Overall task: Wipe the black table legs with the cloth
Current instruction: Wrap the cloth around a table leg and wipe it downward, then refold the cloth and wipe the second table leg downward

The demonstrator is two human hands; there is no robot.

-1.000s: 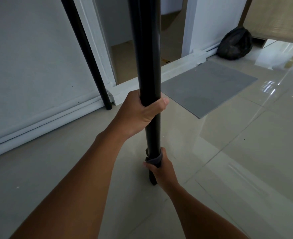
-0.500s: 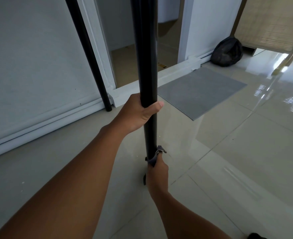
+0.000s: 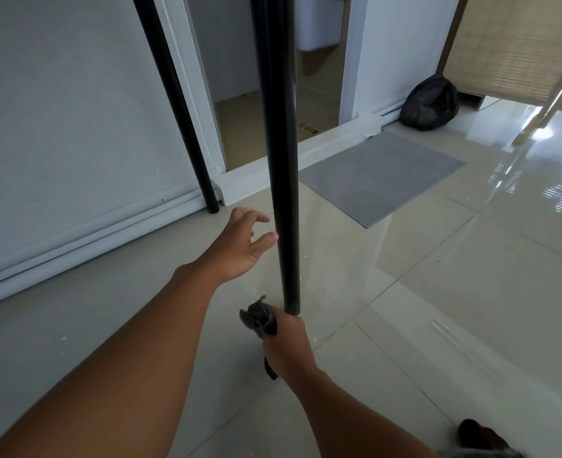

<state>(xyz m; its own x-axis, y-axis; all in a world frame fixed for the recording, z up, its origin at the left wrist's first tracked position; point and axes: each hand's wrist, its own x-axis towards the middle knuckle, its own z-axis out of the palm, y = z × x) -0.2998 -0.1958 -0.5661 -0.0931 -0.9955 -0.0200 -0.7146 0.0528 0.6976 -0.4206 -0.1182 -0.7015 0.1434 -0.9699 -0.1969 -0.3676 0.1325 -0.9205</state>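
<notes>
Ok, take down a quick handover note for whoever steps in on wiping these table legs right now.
Left hand: open, off the near leg, fingers beside it.
Right hand: closed on the dark cloth, down at the near leg's foot and apparently off it.
Done: can't tell how clean the near leg is.
Left: far leg by the wall is untouched by either hand; wipe it next.

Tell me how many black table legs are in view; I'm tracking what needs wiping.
2. The near leg stands centre frame beside both hands; the far leg stands against the white door frame at left. Others may lie outside the view.
</notes>
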